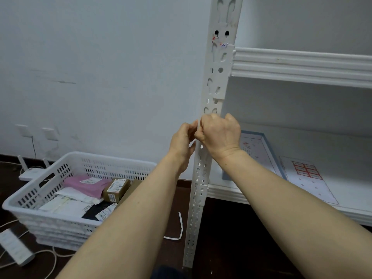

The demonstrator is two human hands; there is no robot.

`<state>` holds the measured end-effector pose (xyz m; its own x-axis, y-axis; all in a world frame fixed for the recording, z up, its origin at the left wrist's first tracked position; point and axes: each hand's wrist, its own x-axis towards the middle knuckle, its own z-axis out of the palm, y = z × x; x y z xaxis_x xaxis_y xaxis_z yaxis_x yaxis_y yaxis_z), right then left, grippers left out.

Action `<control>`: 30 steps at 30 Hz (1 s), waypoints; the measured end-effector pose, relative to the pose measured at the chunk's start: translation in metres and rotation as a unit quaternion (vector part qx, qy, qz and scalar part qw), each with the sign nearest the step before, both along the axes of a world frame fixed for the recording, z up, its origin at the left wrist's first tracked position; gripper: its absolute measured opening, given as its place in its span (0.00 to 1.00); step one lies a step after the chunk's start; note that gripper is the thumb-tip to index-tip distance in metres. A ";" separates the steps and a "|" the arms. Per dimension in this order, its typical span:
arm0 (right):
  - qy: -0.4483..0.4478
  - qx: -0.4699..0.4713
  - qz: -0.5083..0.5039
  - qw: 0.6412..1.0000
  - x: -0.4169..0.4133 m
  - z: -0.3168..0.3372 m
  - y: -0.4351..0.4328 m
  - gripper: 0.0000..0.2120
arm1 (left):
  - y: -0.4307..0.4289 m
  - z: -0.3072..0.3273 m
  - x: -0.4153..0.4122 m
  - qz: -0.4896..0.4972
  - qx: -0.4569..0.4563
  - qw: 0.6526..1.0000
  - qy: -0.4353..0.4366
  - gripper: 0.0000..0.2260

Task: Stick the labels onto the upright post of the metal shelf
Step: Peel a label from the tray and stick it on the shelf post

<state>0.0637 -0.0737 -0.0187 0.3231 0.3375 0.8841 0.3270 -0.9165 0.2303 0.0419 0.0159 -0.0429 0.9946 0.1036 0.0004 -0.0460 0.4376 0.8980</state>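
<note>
Both hands meet at the post (203,158). Left hand (182,141) pinches, right hand (220,133) presses closed there, likely smoothing a label; I can't see it.

We are seeing soft, even light; wide-angle distortion is bending the upright post (209,137), floor beneath staying dim.

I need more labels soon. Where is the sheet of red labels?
In the head view, the label sheet lies flat on the lower shelf, right of the post, beside a blue-edged sheet.
</note>
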 end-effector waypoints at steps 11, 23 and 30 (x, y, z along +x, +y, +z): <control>0.286 0.339 0.176 0.879 -0.025 -0.007 -0.020 0.04 | -0.001 0.003 -0.006 0.004 0.004 1.000 -0.006 0.19; 0.500 0.683 0.394 0.358 -0.030 -0.009 -0.080 0.06 | -0.053 0.005 -0.041 0.258 0.300 0.903 -0.168 0.09; 0.501 0.691 0.371 0.365 -0.035 -0.004 -0.120 0.09 | -0.100 0.010 -0.035 0.153 0.325 0.913 -0.192 0.11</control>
